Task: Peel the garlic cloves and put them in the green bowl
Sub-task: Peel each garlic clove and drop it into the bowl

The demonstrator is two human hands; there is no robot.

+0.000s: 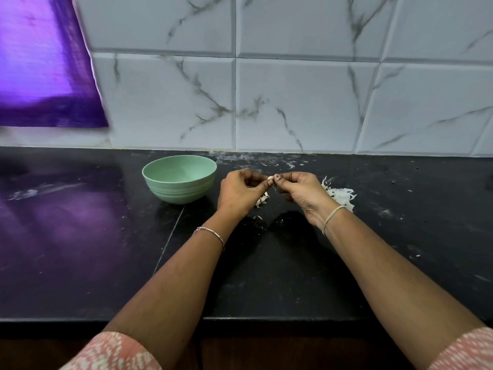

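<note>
A small pale garlic clove (270, 178) is pinched between the fingertips of both hands above the black counter. My left hand (240, 192) grips it from the left and my right hand (301, 193) pinches it from the right with thumb and forefinger. The green bowl (179, 178) stands upright on the counter just left of my left hand; its visible inside looks bare. A few garlic pieces or skins (262, 200) lie under my left hand, partly hidden.
A heap of white garlic skins (342, 198) lies right of my right hand. The black counter (80, 236) ends at a front edge near my forearms. A marble-tiled wall (293, 102) backs it, with a purple sheet (40, 65) at upper left.
</note>
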